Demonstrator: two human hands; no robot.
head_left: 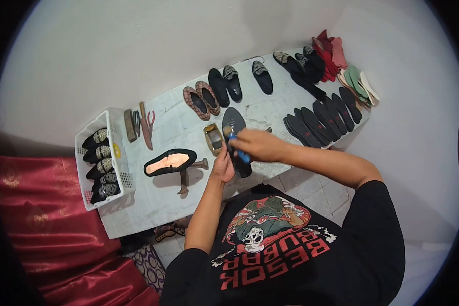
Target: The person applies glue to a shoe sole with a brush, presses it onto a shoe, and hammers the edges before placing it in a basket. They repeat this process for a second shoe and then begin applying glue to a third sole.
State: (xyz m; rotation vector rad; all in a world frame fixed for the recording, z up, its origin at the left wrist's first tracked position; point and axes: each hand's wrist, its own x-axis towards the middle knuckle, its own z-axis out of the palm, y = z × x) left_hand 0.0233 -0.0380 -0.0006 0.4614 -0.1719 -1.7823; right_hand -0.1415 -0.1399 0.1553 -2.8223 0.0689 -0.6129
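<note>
A long black shoe sole (234, 125) lies on the white worktable (178, 127) in front of me. My left hand (223, 166) grips its near end and holds it down. My right hand (257, 144) is shut on a blue-handled brush (238, 149), with the bristle end resting on the sole's middle. Just left of the sole stands a small open glue tin (213, 138). Further left, a black shoe with a pink insole (169, 162) sits upside down on a metal last stand (184, 178).
A white basket (118, 162) with several black patterned shoes stands at the table's left end. Pliers and other hand tools (142, 125) lie beside it. Finished flats (224, 86) line the far edge, black soles (324, 117) and coloured insoles (354, 79) fill the right. Red cloth (46, 224) lies lower left.
</note>
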